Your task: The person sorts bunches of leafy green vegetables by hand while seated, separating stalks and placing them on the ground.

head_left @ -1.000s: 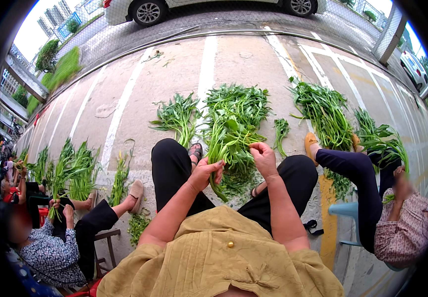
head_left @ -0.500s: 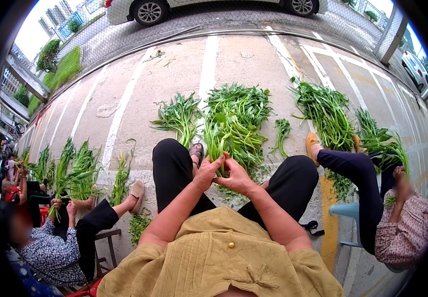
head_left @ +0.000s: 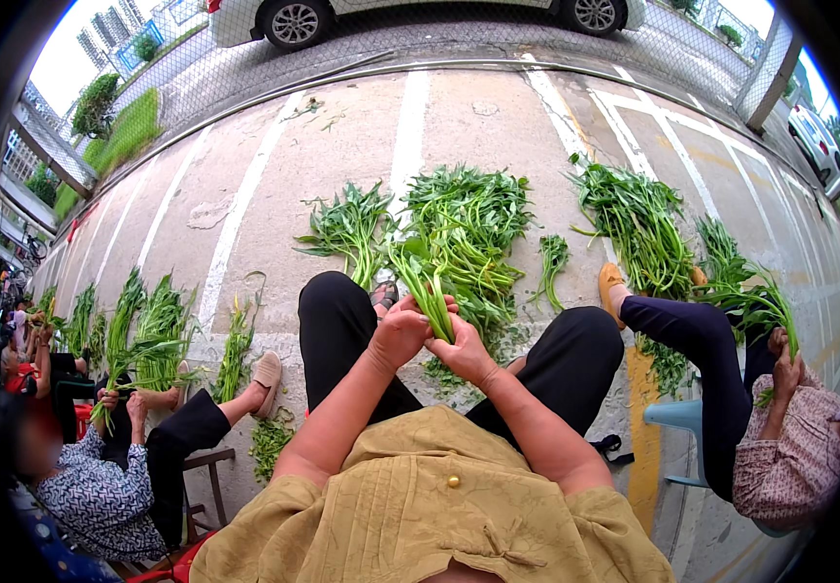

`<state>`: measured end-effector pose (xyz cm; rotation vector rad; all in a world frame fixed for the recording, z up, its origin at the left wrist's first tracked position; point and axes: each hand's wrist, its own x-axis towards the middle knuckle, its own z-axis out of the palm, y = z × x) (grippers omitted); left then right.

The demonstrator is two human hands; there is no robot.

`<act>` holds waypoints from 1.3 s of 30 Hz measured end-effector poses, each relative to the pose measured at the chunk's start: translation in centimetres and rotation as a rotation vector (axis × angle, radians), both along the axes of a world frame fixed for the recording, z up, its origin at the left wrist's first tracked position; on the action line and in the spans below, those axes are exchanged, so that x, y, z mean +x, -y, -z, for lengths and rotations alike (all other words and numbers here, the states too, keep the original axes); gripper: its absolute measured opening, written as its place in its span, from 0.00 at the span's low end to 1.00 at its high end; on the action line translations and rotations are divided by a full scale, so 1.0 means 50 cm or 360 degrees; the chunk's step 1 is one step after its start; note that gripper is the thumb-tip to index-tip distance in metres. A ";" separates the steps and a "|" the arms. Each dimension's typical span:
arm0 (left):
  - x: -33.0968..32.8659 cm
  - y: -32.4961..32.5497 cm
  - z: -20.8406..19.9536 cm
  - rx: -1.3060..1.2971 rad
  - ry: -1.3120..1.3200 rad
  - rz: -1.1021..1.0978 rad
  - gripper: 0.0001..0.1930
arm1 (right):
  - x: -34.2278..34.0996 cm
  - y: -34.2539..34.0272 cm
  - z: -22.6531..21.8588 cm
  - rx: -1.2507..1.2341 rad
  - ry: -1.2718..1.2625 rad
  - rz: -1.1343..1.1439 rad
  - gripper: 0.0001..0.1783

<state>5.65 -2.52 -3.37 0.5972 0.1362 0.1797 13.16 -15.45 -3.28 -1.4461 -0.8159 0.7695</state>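
Observation:
Between my knees I hold a small bunch of water spinach (head_left: 429, 296), its leaves up and to the left, its pale cut stem ends down towards my palms. My left hand (head_left: 402, 331) is closed round the stems from the left. From the right, my right hand (head_left: 466, 354) is closed at the lower stem ends. Just beyond the bunch lies a large heap of water spinach (head_left: 469, 219) on the ground. A smaller pile of water spinach (head_left: 350, 228) sits left of it, and a few loose stems (head_left: 554, 262) lie to its right.
At left, a seated person (head_left: 109, 496) holds greens, with several bunches (head_left: 163, 325) in front. A person at right (head_left: 794, 437), on a blue stool (head_left: 677, 416), holds greens near another heap (head_left: 643, 228). Leaf scraps (head_left: 444, 374) lie between my feet. A wire fence and white car (head_left: 420, 8) stand beyond.
The bunch has tilted, its leafy tops now leaning left and its stem ends showing between my hands. My hands have shifted slightly. The person at right has lowered their hands a little.

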 end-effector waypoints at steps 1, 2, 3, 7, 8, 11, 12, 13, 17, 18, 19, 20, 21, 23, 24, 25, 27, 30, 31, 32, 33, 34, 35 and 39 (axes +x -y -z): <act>0.000 -0.002 -0.001 -0.0036 0.0023 -0.0004 0.23 | 0.001 0.000 0.001 -0.0029 -0.0058 0.0005 0.11; 0.001 -0.004 -0.001 -0.0072 0.0046 -0.0008 0.23 | 0.001 -0.001 0.003 -0.0057 -0.0117 0.0010 0.10; 0.001 -0.005 0.001 -0.0061 -0.0038 -0.0035 0.21 | 0.003 -0.001 0.004 -0.0081 -0.0169 -0.0004 0.09; 0.003 -0.009 0.022 -0.0032 -0.0237 -0.0134 0.17 | 0.007 0.000 0.000 -0.0162 -0.0274 -0.0021 0.08; 0.003 -0.009 0.024 -0.0028 -0.0252 -0.0154 0.16 | 0.007 0.001 -0.002 -0.0179 -0.0275 -0.0012 0.09; 0.004 -0.011 0.026 0.0003 -0.0239 -0.0137 0.15 | 0.008 -0.002 0.023 -0.0048 -0.0079 0.0029 0.10; 0.006 -0.012 0.026 -0.0002 -0.0270 -0.0152 0.14 | 0.007 -0.003 0.027 -0.0017 -0.0088 0.0073 0.11; 0.008 -0.013 0.027 -0.0008 -0.0301 -0.0168 0.14 | 0.006 -0.005 0.030 0.0014 -0.0098 0.0117 0.11; 0.003 -0.026 0.035 0.0069 -0.0335 -0.0174 0.12 | 0.012 -0.002 0.021 -0.0023 -0.0051 0.0223 0.13; 0.001 -0.028 0.034 0.0156 -0.0366 -0.0204 0.11 | 0.013 0.000 0.017 -0.0005 -0.0044 0.0232 0.13; 0.000 -0.030 0.033 0.0244 -0.0398 -0.0233 0.11 | 0.014 0.001 0.013 0.0014 -0.0037 0.0241 0.13; 0.000 -0.031 0.030 0.0331 -0.0428 -0.0261 0.10 | 0.017 0.003 0.010 0.0033 -0.0028 0.0252 0.12; -0.001 -0.034 0.025 0.0454 -0.0462 -0.0264 0.09 | 0.020 0.005 0.012 0.0006 -0.0033 0.0255 0.12; -0.006 -0.041 0.017 0.0701 -0.0531 -0.0273 0.08 | 0.028 0.008 0.019 -0.0048 -0.0045 0.0259 0.11; -0.008 -0.044 0.015 0.0778 -0.0522 -0.0281 0.08 | 0.031 0.010 0.019 -0.0069 -0.0013 0.0265 0.12; -0.008 -0.048 0.012 0.0854 -0.0512 -0.0289 0.08 | 0.035 0.011 0.019 -0.0091 0.0018 0.0271 0.13; -0.011 -0.058 0.007 0.1039 -0.0516 -0.0301 0.08 | 0.040 0.012 0.016 -0.0102 0.0072 0.0270 0.14; -0.009 -0.070 0.013 0.1734 -0.0464 -0.0364 0.08 | 0.045 0.013 0.015 -0.0082 0.0129 0.0258 0.14; -0.008 -0.076 0.014 0.2096 -0.0343 -0.0412 0.08 | 0.047 0.013 0.016 -0.0081 0.0140 0.0256 0.13; -0.004 -0.079 -0.003 0.2455 -0.0211 -0.0454 0.08 | 0.048 0.013 0.019 -0.0082 0.0150 0.0259 0.13; -0.003 -0.079 -0.017 0.2811 -0.0067 -0.0496 0.09 | 0.049 0.014 0.023 -0.0079 0.0160 0.0265 0.14; -0.003 -0.077 -0.025 0.2893 -0.0132 -0.0452 0.08 | 0.050 0.014 0.027 -0.0076 0.0170 0.0272 0.14; -0.005 -0.076 -0.032 0.2974 -0.0200 -0.0411 0.07 | 0.050 0.013 0.026 -0.0070 0.0181 0.0275 0.14; -0.006 -0.071 -0.049 0.3259 -0.0324 -0.0341 0.05 | 0.049 0.016 0.013 -0.0104 0.0291 0.0249 0.13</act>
